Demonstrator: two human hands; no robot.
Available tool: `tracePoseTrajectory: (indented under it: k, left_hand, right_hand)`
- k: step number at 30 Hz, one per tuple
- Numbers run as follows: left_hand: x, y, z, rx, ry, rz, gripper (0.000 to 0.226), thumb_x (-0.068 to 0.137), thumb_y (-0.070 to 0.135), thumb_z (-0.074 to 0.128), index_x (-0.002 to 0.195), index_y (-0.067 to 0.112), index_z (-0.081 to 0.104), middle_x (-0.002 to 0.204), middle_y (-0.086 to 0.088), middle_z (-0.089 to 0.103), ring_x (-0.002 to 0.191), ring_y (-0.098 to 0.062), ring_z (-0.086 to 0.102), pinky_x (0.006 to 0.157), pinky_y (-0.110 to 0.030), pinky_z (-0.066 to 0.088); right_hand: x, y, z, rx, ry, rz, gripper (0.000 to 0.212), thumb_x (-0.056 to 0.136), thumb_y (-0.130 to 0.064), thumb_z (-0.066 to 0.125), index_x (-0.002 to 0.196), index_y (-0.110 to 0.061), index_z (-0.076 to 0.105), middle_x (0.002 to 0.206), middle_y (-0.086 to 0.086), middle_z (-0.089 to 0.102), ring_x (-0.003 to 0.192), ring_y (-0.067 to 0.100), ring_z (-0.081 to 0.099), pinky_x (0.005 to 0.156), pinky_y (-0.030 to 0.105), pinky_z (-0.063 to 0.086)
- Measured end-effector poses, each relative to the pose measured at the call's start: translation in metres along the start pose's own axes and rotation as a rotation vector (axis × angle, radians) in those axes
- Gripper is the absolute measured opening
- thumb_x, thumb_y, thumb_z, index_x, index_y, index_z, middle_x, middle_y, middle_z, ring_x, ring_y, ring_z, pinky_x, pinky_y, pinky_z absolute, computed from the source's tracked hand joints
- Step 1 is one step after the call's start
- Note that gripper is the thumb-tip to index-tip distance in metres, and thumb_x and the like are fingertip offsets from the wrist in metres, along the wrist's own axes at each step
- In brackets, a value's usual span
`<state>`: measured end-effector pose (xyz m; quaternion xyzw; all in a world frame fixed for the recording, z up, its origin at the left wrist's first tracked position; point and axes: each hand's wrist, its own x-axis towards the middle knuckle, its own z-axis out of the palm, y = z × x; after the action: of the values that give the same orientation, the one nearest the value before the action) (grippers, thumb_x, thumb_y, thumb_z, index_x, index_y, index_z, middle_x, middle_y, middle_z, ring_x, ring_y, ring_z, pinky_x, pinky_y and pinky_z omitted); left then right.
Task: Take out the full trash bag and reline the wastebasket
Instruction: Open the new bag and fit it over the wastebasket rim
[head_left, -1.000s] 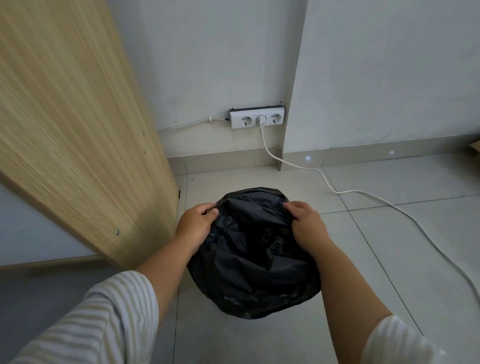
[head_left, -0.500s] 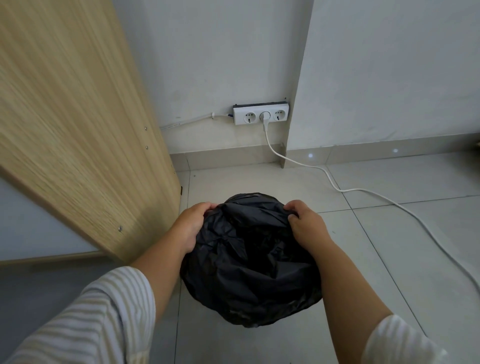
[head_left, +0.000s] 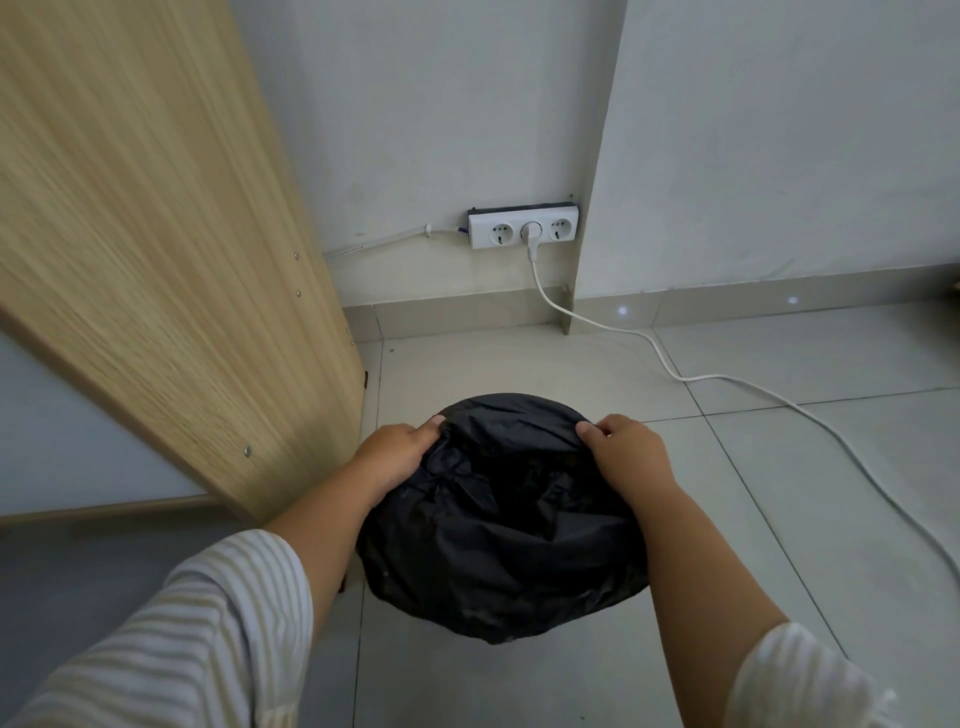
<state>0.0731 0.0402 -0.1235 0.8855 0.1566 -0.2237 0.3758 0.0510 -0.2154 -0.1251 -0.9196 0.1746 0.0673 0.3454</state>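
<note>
A black trash bag (head_left: 498, 535) covers the whole round wastebasket on the tiled floor, so the basket itself is hidden under the plastic. My left hand (head_left: 397, 449) grips the bag's edge at the upper left of the rim, thumb on top. My right hand (head_left: 623, 452) grips the bag at the upper right of the rim. The plastic between my hands is pulled fairly smooth over the far side, and it is crumpled toward the near side.
A wooden panel (head_left: 156, 249) stands close on the left of the bag. A white power strip (head_left: 522, 228) hangs on the wall behind, and its white cable (head_left: 779, 400) runs across the floor tiles to the right.
Both hands have slid the bag's edge outward and farther over the far rim; the plastic there lies flatter than before.
</note>
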Motion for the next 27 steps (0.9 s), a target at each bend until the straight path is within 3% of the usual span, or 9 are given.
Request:
tracePoseTrajectory:
  k: [3, 6, 8, 11, 14, 16, 19, 23, 27]
  left_hand:
    - [-0.002, 0.0, 0.002, -0.012, 0.155, -0.01, 0.068, 0.089, 0.067, 0.034, 0.101, 0.007, 0.063, 0.104, -0.009, 0.064, 0.092, -0.025, 0.059, 0.08, -0.034, 0.048]
    - [-0.009, -0.006, -0.002, -0.277, 0.077, -0.149, 0.071, 0.084, 0.068, 0.047, 0.116, 0.006, 0.06, 0.111, -0.009, 0.064, 0.097, -0.028, 0.061, 0.09, -0.039, 0.051]
    - [-0.015, -0.009, -0.004, -0.351, -0.015, -0.175, 0.066, 0.084, 0.064, 0.053, 0.12, 0.009, 0.059, 0.107, -0.007, 0.064, 0.095, -0.027, 0.062, 0.084, -0.036, 0.051]
    - [-0.033, -0.012, -0.007, -0.5, -0.147, -0.187, 0.034, 0.089, 0.044, 0.058, 0.111, 0.017, 0.059, 0.098, -0.004, 0.066, 0.088, -0.023, 0.063, 0.068, -0.032, 0.05]
    - [-0.041, -0.018, -0.006, -0.542, -0.137, -0.216, 0.025, 0.089, 0.021, 0.061, 0.113, 0.016, 0.058, 0.103, -0.012, 0.067, 0.092, -0.03, 0.065, 0.073, -0.039, 0.056]
    - [-0.041, -0.022, -0.003, -0.574, -0.074, -0.222, 0.028, 0.089, 0.009, 0.056, 0.117, 0.01, 0.059, 0.105, -0.017, 0.068, 0.093, -0.034, 0.066, 0.08, -0.044, 0.057]
    - [-0.039, -0.027, -0.001, -0.648, -0.022, -0.288, 0.034, 0.09, 0.017, 0.058, 0.122, 0.006, 0.06, 0.114, -0.019, 0.065, 0.102, -0.036, 0.063, 0.095, -0.048, 0.05]
    - [-0.043, -0.022, 0.002, -0.802, 0.049, -0.285, 0.047, 0.091, 0.022, 0.062, 0.133, 0.006, 0.049, 0.133, -0.019, 0.054, 0.115, -0.037, 0.055, 0.1, -0.05, 0.045]
    - [-0.045, -0.019, 0.007, -0.858, 0.132, -0.223, 0.041, 0.092, 0.013, 0.061, 0.13, 0.003, 0.048, 0.13, -0.021, 0.055, 0.115, -0.039, 0.055, 0.094, -0.049, 0.046]
  right_hand:
    - [0.001, 0.002, 0.0, 0.016, 0.005, 0.076, 0.045, 0.094, -0.043, 0.048, 0.079, -0.002, 0.059, 0.074, 0.007, 0.057, 0.08, 0.029, 0.053, 0.069, 0.032, 0.035]
    - [0.002, 0.005, -0.001, 0.067, 0.008, 0.132, 0.05, 0.095, -0.044, 0.047, 0.059, -0.008, 0.05, 0.063, 0.004, 0.051, 0.076, 0.03, 0.05, 0.065, 0.032, 0.032]
    - [0.0, 0.005, -0.002, 0.144, 0.021, 0.169, 0.051, 0.095, -0.044, 0.048, 0.058, -0.009, 0.049, 0.064, 0.005, 0.051, 0.076, 0.03, 0.051, 0.063, 0.033, 0.034]
    - [-0.005, 0.004, 0.0, 0.337, 0.034, 0.257, 0.048, 0.093, -0.042, 0.053, 0.062, -0.005, 0.052, 0.075, 0.013, 0.059, 0.082, 0.032, 0.055, 0.079, 0.041, 0.043]
    - [-0.012, 0.006, 0.004, 0.665, 0.018, 0.342, 0.034, 0.09, -0.031, 0.061, 0.07, -0.004, 0.059, 0.098, 0.022, 0.068, 0.096, 0.036, 0.063, 0.094, 0.047, 0.049]
    - [-0.019, 0.007, -0.001, 0.972, -0.06, 0.379, 0.013, 0.089, -0.01, 0.058, 0.091, 0.002, 0.063, 0.108, 0.023, 0.066, 0.1, 0.034, 0.064, 0.092, 0.045, 0.052]
    - [-0.022, 0.016, -0.009, 1.216, -0.183, 0.317, 0.04, 0.08, 0.013, 0.037, 0.113, 0.002, 0.055, 0.112, 0.025, 0.063, 0.094, 0.035, 0.062, 0.081, 0.042, 0.055]
    - [-0.038, 0.03, -0.001, 0.799, -0.071, 0.314, 0.041, 0.082, 0.012, 0.032, 0.107, -0.012, 0.053, 0.1, 0.02, 0.06, 0.079, 0.031, 0.058, 0.059, 0.036, 0.051]
    - [-0.051, 0.037, 0.006, -0.137, -0.12, 0.108, 0.029, 0.09, 0.0, 0.038, 0.109, -0.009, 0.058, 0.114, 0.018, 0.063, 0.098, 0.034, 0.06, 0.08, 0.035, 0.047]
